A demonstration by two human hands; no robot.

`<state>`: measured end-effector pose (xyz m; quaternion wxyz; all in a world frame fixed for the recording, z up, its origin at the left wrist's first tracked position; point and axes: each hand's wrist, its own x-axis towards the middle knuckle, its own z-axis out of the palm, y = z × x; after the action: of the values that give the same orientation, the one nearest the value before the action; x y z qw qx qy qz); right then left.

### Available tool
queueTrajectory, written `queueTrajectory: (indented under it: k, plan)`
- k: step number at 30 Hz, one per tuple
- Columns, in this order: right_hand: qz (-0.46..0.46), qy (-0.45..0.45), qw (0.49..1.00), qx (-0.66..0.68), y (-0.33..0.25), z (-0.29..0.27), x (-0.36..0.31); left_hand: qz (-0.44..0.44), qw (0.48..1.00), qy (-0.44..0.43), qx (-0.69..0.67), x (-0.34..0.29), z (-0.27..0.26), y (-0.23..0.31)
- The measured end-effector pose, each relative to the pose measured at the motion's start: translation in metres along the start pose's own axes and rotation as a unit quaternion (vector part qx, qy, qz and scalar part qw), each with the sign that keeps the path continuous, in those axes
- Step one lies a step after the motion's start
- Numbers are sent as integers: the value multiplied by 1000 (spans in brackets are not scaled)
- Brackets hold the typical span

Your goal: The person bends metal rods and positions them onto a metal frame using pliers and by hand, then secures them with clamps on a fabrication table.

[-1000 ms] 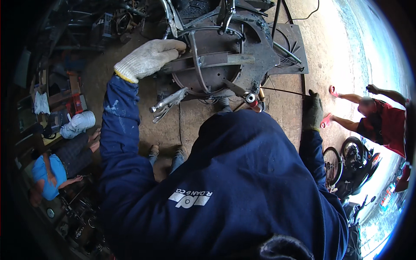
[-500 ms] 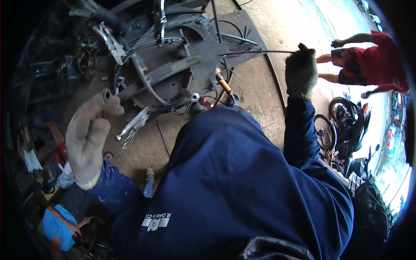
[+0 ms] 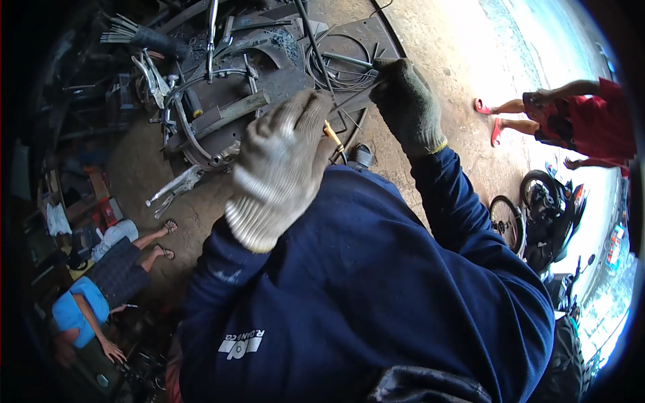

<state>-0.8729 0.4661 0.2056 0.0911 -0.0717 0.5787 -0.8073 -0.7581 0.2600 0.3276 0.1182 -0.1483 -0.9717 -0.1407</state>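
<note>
My right hand [image 3: 408, 107], in a greyish knit glove, is closed round a thin dark rod [image 3: 356, 97] that slants down and left from it. My left hand [image 3: 285, 161], in a pale ribbed glove slightly blurred at the cuff, is near the rod's other end with its fingers curled. The fingertips are hidden, so I cannot tell what they hold. An orange-brass cylindrical piece [image 3: 332, 136] shows beside the left thumb, partly covered by the hand. Beyond is a round metal frame [image 3: 185, 124] with a flat bar [image 3: 232, 113] across it. Locking pliers [image 3: 152, 79] are clamped at its edge.
More locking pliers [image 3: 176, 189] stick out at the near side. A wire coil [image 3: 349, 80] lies on the metal sheet, and a holder [image 3: 158, 43] of thin rods stands far left. A person in red [image 3: 591, 117] stands right, near a motorcycle [image 3: 547, 208]; another in light blue [image 3: 80, 312] is lower left.
My left hand has swung right and up from the far left to the rod's end. My right hand has moved left with the rod. The view has shifted slightly.
</note>
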Motion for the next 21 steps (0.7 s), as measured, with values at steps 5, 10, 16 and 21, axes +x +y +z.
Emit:
queueTrajectory:
  k: [5,10,16,21]
  plan:
    - [124,-68,963,228,1,-32,6,-70,992,-85,65,-11,41,-8]
    - [170,-77,982,34,3,-72,4,-100,987,-128,-16,-13,53,-12]
    - [201,-229,937,-170,-4,-102,16,-67,995,-53,60,-25,67,-21]
    - [208,-176,960,-61,14,-137,21,-226,959,-26,-168,-22,58,-20]
